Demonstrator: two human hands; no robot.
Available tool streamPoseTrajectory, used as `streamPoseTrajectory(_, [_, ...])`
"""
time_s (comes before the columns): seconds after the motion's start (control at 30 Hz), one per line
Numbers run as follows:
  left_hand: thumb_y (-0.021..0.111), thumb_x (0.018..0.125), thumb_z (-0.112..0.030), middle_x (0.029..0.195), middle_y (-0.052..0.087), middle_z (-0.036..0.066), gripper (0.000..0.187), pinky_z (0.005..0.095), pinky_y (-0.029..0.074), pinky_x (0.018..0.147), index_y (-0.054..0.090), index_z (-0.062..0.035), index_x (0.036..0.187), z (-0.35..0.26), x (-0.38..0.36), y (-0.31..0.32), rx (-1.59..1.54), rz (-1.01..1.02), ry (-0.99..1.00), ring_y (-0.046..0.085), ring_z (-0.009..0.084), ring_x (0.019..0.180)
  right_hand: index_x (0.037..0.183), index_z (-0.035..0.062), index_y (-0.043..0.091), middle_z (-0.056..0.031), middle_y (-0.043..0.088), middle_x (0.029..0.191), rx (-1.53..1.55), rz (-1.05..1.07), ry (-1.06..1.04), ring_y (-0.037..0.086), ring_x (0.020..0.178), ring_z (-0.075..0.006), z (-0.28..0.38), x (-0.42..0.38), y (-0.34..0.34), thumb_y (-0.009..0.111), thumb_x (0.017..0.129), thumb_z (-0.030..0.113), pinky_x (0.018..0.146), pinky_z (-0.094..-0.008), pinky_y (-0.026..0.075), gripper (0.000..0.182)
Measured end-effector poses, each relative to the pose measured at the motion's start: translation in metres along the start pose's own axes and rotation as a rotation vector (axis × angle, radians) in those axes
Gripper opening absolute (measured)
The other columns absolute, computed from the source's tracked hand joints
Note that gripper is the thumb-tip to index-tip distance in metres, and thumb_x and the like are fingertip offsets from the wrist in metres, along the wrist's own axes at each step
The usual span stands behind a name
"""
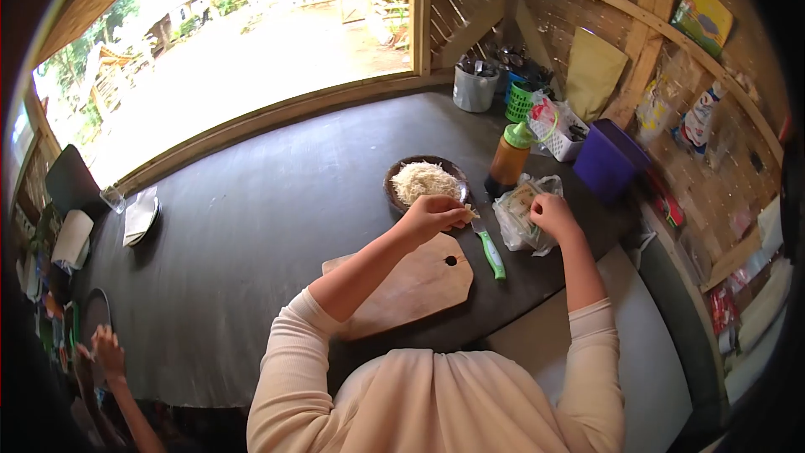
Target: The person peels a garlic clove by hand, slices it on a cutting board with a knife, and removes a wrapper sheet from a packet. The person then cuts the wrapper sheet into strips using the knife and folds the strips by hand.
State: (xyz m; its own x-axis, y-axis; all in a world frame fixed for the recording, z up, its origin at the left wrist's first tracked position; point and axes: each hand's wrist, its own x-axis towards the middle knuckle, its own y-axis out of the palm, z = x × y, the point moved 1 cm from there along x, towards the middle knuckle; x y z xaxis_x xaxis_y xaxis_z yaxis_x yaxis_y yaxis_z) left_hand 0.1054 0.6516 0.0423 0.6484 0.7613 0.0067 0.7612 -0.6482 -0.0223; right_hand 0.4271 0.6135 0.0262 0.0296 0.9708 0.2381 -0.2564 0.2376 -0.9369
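Left hand point(432, 216) pinches a pale scrap point(470, 213); right hand point(552, 213) curls at plastic bag point(520, 229), grip unclear.

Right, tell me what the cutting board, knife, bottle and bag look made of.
Cutting board: wood, smooth and apparently unpainted, by its pale tan, unevenly toned face.
Knife: handle probably plastic, from its bright green colour; blade apparently metal.
Bottle: likely see-through plastic, since dark brown contents show through.
Bag: thin, translucent plastic, judging by its shiny crinkles.
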Motion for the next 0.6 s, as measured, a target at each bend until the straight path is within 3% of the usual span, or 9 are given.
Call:
streamPoseTrajectory(0.27, [0.067,0.092,-0.026,0.096,0.071,0.002,0.023,0.0241,0.051,0.078,0.070,-0.0059,0.102,0.004,-0.044,-0.024,0.021,-0.125,-0.051,0.066,0.0094,0.088,0.083,0.0038,0.066,-0.0112,0.069,0.077,0.103,-0.005,-0.009,0.069,0.074,-0.0264,0.019,0.006,-0.008,0.067,0.073,0.011,0.070,-0.0376,0.054,0.013])
streamPoseTrajectory(0.37, [0.068,0.091,-0.027,0.096,0.071,0.001,0.023,0.0244,0.050,0.078,0.070,-0.0068,0.102,0.008,-0.061,-0.034,0.031,-0.183,-0.075,0.065,0.0093,0.088,0.084,0.0005,0.067,-0.0111,0.069,0.075,0.362,-0.048,-0.131,0.068,0.072,-0.0196,0.053,0.017,-0.015,0.067,0.074,0.008,0.067,-0.0312,0.052,0.012])
streamPoseTrajectory(0.47, [0.068,0.091,-0.027,0.096,0.071,0.001,0.023,0.0245,0.050,0.078,0.070,-0.0072,0.103,0.019,-0.078,-0.042,0.020,-0.235,-0.087,0.065,0.0092,0.088,0.086,-0.0004,0.068,-0.0108,0.069,0.076,0.501,0.024,-0.188,0.068,0.072,-0.0177,0.109,0.026,-0.017,0.067,0.076,0.008,0.068,-0.0307,0.053,0.013])
streamPoseTrajectory(0.53, [0.068,0.091,-0.026,0.096,0.071,0.001,0.023,0.0244,0.050,0.078,0.070,-0.0073,0.103,0.026,-0.088,-0.046,0.014,-0.273,-0.106,0.065,0.0091,0.088,0.090,-0.0011,0.070,-0.0126,0.070,0.076,0.545,0.056,-0.274,0.068,0.071,-0.0173,0.127,0.043,0.007,0.066,0.077,0.009,0.068,-0.0300,0.053,0.017])
streamPoseTrajectory(0.6, [0.068,0.091,-0.026,0.097,0.071,0.001,0.023,0.0243,0.050,0.079,0.069,-0.0066,0.103,0.033,-0.099,-0.049,-0.012,-0.319,-0.137,0.065,0.0086,0.088,0.093,-0.0002,0.071,-0.0130,0.070,0.079,0.539,0.128,-0.314,0.069,0.075,-0.0225,0.150,0.054,0.020,0.065,0.079,0.008,0.072,-0.0329,0.054,0.017])
